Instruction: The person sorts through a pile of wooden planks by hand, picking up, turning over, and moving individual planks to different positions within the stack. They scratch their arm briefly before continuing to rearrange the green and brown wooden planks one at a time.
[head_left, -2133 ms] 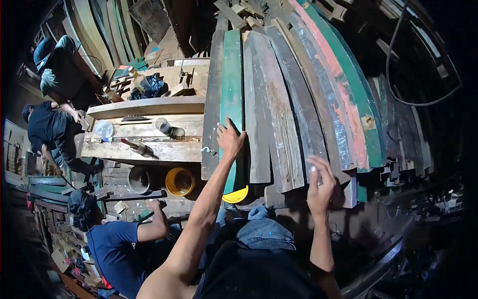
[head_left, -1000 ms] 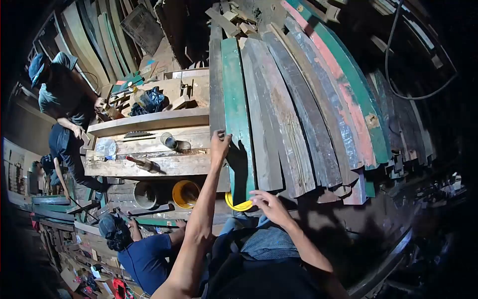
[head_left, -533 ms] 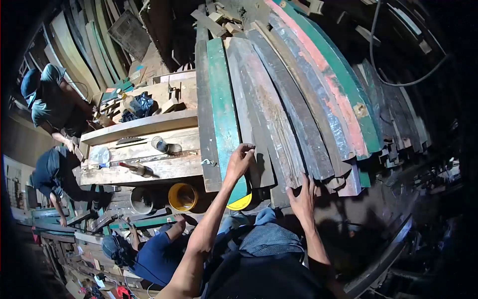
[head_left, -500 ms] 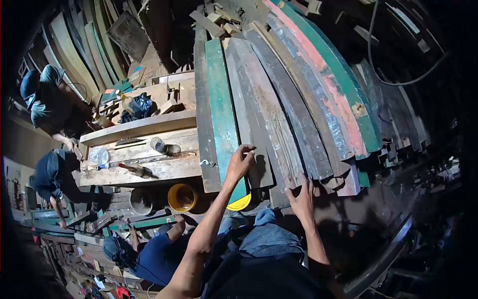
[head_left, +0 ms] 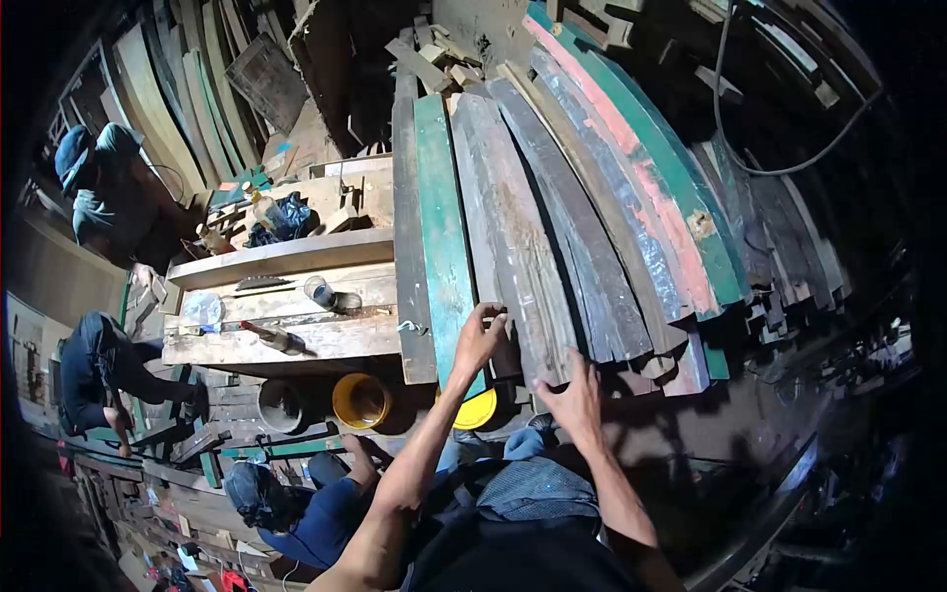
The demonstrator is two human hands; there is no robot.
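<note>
Thumb and fingers parted, right hand (head_left: 575, 405) touches the worn plank (head_left: 528, 261); left hand (head_left: 477, 345), half-open, by the green board (head_left: 443, 227)

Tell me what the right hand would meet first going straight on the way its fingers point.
Most likely the near end of the worn board: the fingertips of the right hand are right by it, though contact is unclear.

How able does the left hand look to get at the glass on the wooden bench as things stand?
Probably yes: between the left hand and the glass, the green board and the dark board look low, and nothing tall seems to block the way.
</note>
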